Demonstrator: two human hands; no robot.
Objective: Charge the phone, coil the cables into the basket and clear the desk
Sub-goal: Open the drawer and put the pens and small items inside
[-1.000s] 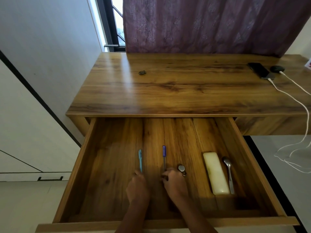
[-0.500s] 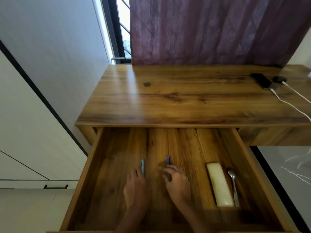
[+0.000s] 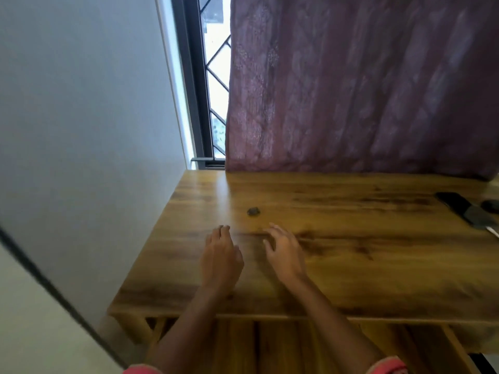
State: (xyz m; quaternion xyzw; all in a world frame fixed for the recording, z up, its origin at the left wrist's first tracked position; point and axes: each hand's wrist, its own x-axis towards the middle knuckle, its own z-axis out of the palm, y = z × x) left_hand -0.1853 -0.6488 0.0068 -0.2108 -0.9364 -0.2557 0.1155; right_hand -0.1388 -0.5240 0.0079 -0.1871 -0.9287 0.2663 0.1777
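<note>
- Left hand (image 3: 220, 256) is stretching forward, palm down, fingers close together and loosely bent, holding nothing.
- Right hand (image 3: 286, 256) is stretching forward just beside it, fingers spread and relaxed, holding nothing.
- Both forearms (image 3: 186, 325) are extending up from the bottom edge, converging slightly.

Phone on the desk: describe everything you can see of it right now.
The phone is a dark, flat, glossy slab lying on the wooden desk near its far right end, set diagonally. Its near end shows a grey sheen, and a white cable meets that end at the picture's edge. A small dark rounded object sits just right of it. Neither the left hand nor the right hand touches it.
</note>
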